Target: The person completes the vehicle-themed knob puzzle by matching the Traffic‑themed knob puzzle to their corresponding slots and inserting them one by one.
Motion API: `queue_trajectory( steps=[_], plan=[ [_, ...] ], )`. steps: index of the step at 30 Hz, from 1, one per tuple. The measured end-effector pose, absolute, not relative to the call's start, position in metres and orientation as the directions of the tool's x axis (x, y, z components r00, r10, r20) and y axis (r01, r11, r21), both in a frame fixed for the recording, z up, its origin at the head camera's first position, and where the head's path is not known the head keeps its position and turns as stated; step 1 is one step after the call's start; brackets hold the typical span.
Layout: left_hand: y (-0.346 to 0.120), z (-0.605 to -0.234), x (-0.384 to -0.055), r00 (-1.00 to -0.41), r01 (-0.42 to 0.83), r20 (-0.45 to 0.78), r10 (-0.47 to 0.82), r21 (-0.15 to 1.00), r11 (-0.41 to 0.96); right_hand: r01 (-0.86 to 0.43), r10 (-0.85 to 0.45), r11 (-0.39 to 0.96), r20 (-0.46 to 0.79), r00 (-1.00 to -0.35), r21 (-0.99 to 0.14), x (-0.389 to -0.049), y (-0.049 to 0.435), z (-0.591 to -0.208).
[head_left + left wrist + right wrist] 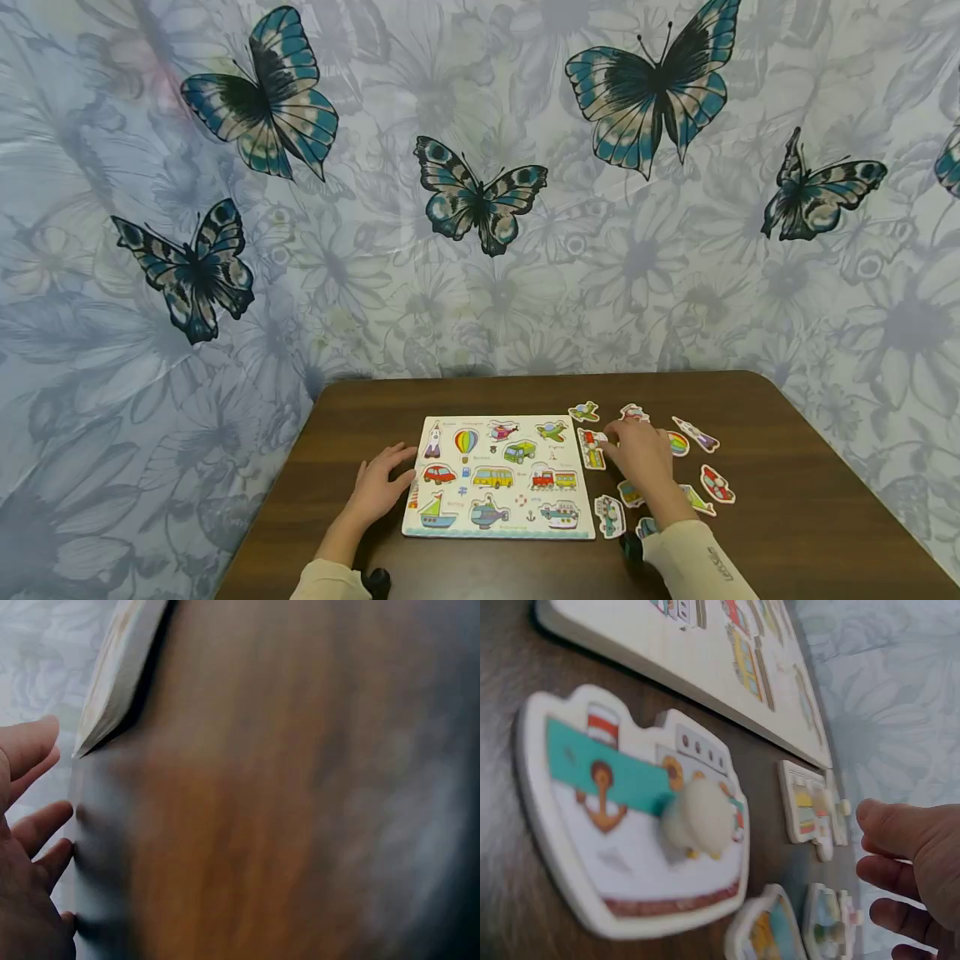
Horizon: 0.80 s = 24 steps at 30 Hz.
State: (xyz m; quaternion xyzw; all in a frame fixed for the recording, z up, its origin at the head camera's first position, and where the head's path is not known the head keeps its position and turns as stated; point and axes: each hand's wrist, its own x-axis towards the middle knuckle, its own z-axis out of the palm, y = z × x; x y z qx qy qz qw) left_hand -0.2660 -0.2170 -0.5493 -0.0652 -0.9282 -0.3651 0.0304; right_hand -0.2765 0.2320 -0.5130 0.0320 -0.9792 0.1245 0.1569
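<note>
A flat wooden puzzle board (495,533) with printed vehicles lies on the table. My left hand (382,483) is at the board's left edge, fingers spread and holding nothing; whether they touch the board I cannot tell. Over the loose pieces to the right of the board, my right hand (641,454) reaches forward. Its fingers are slightly bent with nothing between them. Nearest to it are a train piece (592,450) and a partly hidden pink piece (634,412). A knobbed ship piece (615,795) is large in the right wrist view.
A green plane piece (583,412) lies by the board's far right corner. Farther right are a rocket piece (696,435), a rainbow-striped piece (678,443) and a red piece (717,484). A butterfly-patterned cloth (480,317) hangs behind the brown table (810,517).
</note>
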Motion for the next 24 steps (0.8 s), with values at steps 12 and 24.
queue_trajectory(
  steps=[12, 24],
  plan=[
    [-0.21, -0.555, -0.263, -0.991, 0.136, 0.067, 0.119, 0.602, 0.787, -0.007, 0.045, 0.932, 0.134, -0.99, -0.363, -0.295, 0.222, -0.529],
    [-0.21, -0.557, -0.263, -0.994, 0.104, 0.034, 0.105, 0.598, 0.795, 0.018, 0.081, 0.943, 0.177, -0.981, -0.334, -0.3, 0.214, -0.533]
  ],
)
